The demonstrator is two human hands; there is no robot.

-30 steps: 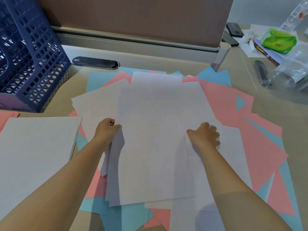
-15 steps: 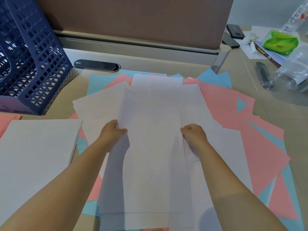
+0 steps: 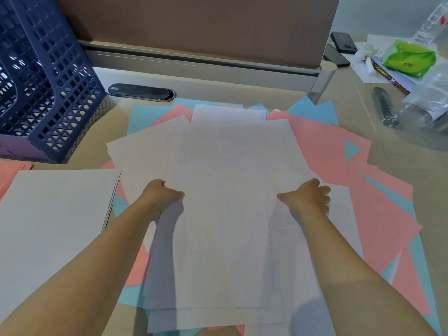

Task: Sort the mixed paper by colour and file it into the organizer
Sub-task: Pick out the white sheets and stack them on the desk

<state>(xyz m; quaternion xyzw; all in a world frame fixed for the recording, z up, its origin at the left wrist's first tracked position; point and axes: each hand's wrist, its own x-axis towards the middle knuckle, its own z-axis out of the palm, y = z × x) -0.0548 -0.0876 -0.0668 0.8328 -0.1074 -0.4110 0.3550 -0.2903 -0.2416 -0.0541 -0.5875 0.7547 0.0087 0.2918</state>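
Blue lattice-walled plastic organizer (image 3: pixel 48 93) stands at far left, with a squared stack of white sheets (image 3: pixel 53 214) lying in front of it. My left hand (image 3: pixel 161 196) pinches the left edge of the loose white paper bundle (image 3: pixel 223 214) at centre, thumb on top. My right hand (image 3: pixel 308 198) grips the bundle's right edge, fingers curled (fingertips blurred). Under the bundle spread scattered pink sheets (image 3: pixel 339 161) and pale blue sheets (image 3: pixel 145 115). At far right, a green tissue pack (image 3: pixel 409 59).
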